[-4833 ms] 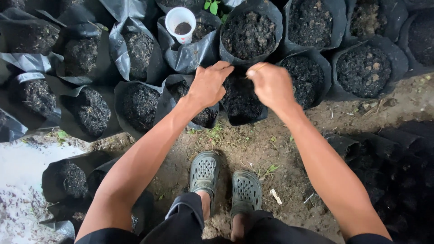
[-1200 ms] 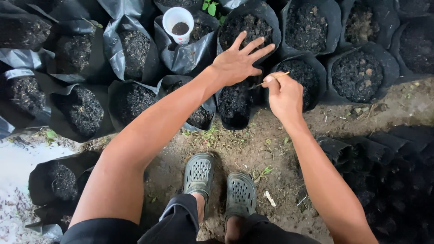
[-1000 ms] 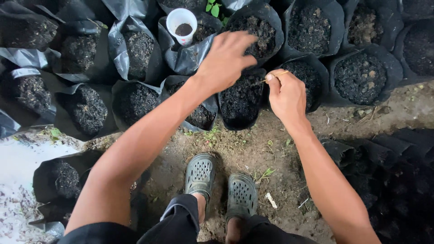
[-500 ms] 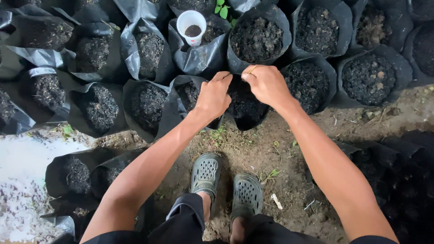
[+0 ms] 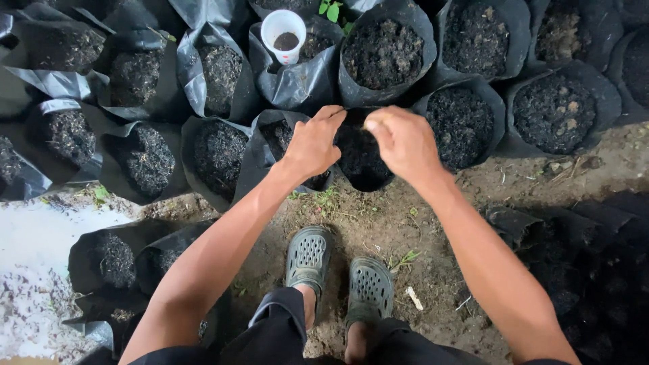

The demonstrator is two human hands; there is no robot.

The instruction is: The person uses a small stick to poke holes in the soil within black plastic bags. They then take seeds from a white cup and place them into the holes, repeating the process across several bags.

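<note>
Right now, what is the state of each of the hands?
Left hand: fingers curled at the rim of the black grow bag; grip cannot be told.
Right hand: closed above that bag; contents cannot be told.

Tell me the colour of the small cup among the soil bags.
White cup, with dark contents inside; seen in the head view.

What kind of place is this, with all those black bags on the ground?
Probably an outdoor plant nursery. Rows of black plastic grow bags filled with dark soil stand on a bare dirt floor. Both hands, left hand and right hand, work over one bag, and a white cup sits among them.
</note>
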